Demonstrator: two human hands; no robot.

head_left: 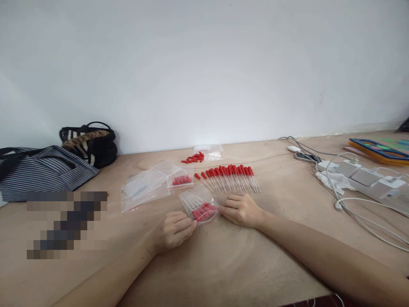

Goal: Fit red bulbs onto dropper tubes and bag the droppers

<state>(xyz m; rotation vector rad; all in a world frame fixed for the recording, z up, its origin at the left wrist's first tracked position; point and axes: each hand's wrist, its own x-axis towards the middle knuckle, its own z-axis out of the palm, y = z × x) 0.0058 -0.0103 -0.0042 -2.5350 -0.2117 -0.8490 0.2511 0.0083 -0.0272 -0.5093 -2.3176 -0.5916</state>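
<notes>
Between my hands lies a clear zip bag (200,204) with several red-bulbed droppers inside, their bulbs toward me. My left hand (175,230) pinches the bag's near left corner. At its right corner, my right hand (240,209) has its fingers closed on the bag's edge. Just beyond, a row of loose droppers (234,177) with clear stems and red bulbs spreads side by side. Another bag with red-bulbed droppers (181,178) rests to the left, on top of flat clear zip bags (143,185).
Loose red bulbs (194,157) and clear stems on a plastic bag (212,152) are near the wall. At left stand a striped bag (47,168) and a black bag (102,145). Right of me are chargers on a power strip (367,179), cables and a colourful board (383,149).
</notes>
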